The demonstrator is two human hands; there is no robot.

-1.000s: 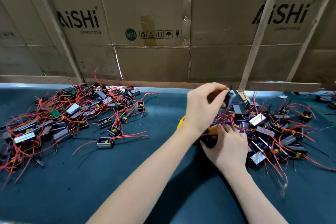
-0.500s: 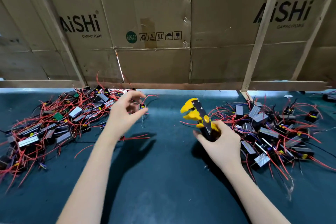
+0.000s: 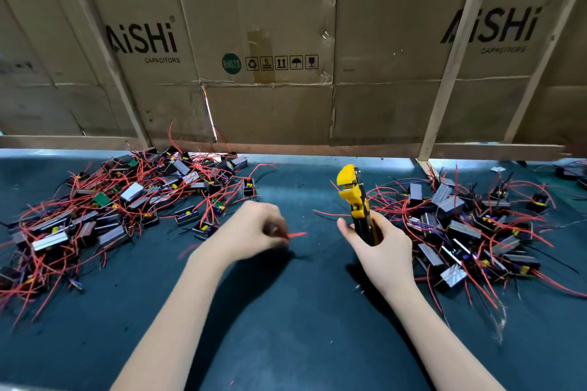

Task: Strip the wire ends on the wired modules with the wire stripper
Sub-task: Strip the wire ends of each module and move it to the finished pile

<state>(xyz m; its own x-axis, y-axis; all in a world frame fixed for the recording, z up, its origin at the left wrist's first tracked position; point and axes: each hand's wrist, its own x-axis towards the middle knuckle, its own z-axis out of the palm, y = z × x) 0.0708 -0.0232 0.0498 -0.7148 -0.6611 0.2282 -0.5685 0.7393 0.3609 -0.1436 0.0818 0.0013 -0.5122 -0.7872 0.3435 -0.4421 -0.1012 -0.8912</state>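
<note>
Work surface: dark green tabletop (image 3: pixel 286 327), backed along its far edge by flattened cardboard boxes (image 3: pixel 286 41) printed "AiSHi CAPACITORS" and braced with pale wooden slats (image 3: pixel 457 51). Left pile of wired modules (image 3: pixel 127 203): small black and silver blocks tangled in red wires, spread from the far-left corner toward the middle of the tabletop. Right pile of wired modules (image 3: pixel 470 228): same kind, heaped by the right edge, just beside the right hand. Wire stripper (image 3: pixel 355 197): yellow head, black-and-yellow handles, held upright above the tabletop's middle, head pointing to the far edge. Right hand (image 3: pixel 381 247): fingers wrapped round the stripper's handles, thumb up on the left side. Left hand (image 3: pixel 251 232): blurred, over the tabletop near the left pile's inner fringe, fingertips pinched on a red wire (image 3: pixel 297 235) whose end juts toward the stripper; whether a module hangs from it cannot be told.
</note>
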